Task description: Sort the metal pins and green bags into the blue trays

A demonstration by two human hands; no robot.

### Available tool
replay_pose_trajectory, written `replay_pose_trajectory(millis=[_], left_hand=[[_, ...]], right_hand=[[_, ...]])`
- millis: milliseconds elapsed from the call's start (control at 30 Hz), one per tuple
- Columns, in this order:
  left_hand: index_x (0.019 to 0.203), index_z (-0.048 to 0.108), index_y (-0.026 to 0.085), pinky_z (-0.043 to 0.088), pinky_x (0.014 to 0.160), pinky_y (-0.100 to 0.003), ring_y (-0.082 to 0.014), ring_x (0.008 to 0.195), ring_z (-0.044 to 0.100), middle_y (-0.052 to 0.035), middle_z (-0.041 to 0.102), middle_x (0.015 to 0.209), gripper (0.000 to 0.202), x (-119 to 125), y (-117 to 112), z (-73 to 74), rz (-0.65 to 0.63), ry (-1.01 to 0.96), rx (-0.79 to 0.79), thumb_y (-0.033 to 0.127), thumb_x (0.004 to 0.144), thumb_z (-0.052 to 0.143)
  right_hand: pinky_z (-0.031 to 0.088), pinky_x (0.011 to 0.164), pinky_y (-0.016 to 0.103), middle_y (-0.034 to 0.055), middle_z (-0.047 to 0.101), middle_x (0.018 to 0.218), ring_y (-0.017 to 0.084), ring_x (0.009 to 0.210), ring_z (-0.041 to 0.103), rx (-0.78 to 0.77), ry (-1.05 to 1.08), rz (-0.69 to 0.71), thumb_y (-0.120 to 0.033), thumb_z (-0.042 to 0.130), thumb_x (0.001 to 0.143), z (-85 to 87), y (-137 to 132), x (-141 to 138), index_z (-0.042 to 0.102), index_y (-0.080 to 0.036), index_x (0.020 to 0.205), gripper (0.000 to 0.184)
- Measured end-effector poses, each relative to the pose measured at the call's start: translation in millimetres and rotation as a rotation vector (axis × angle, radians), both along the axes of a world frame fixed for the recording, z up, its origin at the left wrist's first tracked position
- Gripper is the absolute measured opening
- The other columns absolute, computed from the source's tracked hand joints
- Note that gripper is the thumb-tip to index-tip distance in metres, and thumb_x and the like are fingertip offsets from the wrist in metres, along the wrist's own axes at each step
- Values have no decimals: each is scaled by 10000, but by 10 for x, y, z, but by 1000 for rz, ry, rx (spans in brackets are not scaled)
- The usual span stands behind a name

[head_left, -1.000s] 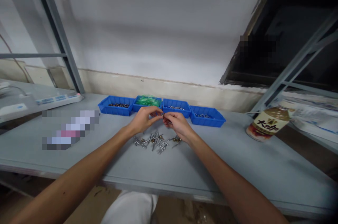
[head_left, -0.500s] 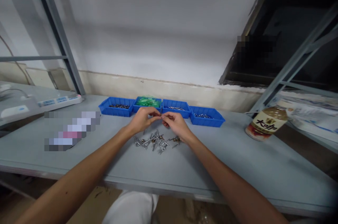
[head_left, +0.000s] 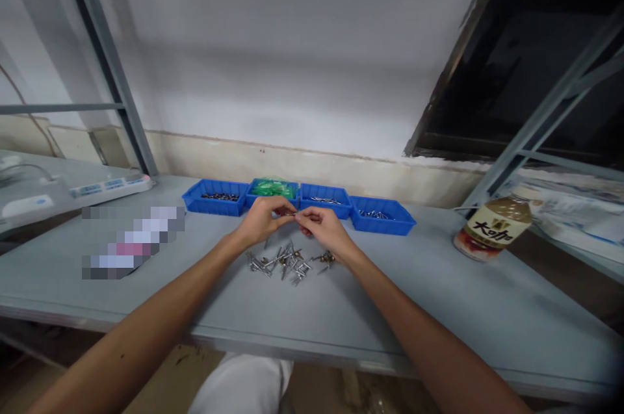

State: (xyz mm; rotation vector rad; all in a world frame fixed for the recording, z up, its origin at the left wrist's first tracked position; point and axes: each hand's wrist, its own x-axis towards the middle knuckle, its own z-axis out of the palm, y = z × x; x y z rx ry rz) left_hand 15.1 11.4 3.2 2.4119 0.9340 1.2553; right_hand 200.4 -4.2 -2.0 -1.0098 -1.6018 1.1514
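My left hand [head_left: 266,219] and my right hand [head_left: 324,225] meet fingertip to fingertip above the table, just in front of the blue bins. Both are closed in a pinch on a small, thin metal piece [head_left: 291,214], mostly covered by the fingers; its exact kind is too small to make out. Below them on the table lies a loose pile of silver metal pins [head_left: 287,259], some with brass-coloured parts. A smaller cluster of brass-coloured and silver pieces [head_left: 325,258] sits beside my right wrist.
Along the back stand a blue bin of small dark metal parts [head_left: 214,206], one of green plastic pieces [head_left: 273,187], and two of silver pins [head_left: 325,198] [head_left: 383,223]. A drink bottle [head_left: 494,225] stands right; a power strip [head_left: 112,188] and a blurred-out object [head_left: 136,242] lie left.
My hands stay almost in place. The fingers have shifted slightly, and a little more of the thin metal piece shows between them.
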Motion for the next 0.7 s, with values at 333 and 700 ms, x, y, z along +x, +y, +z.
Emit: replay_pose_trajectory(millis=[333, 700], left_hand=[[859, 682, 186, 415, 867, -395, -238, 913, 553, -87, 651, 914, 258, -735, 255, 95, 751, 118, 236, 427, 880, 593], [942, 644, 198, 385, 876, -422, -247, 975, 555, -63, 637, 966, 155, -306, 107, 63, 559, 176, 241, 317, 895, 557]], right_hand=[[431, 568, 243, 22, 694, 702, 128, 603, 572, 256, -618, 316, -126, 610, 687, 157, -79, 204, 753, -178, 886, 250], [420, 592, 233, 18, 695, 698, 119, 602, 570, 373, -708, 308, -141, 651, 728, 152, -103, 153, 753, -177, 781, 120]])
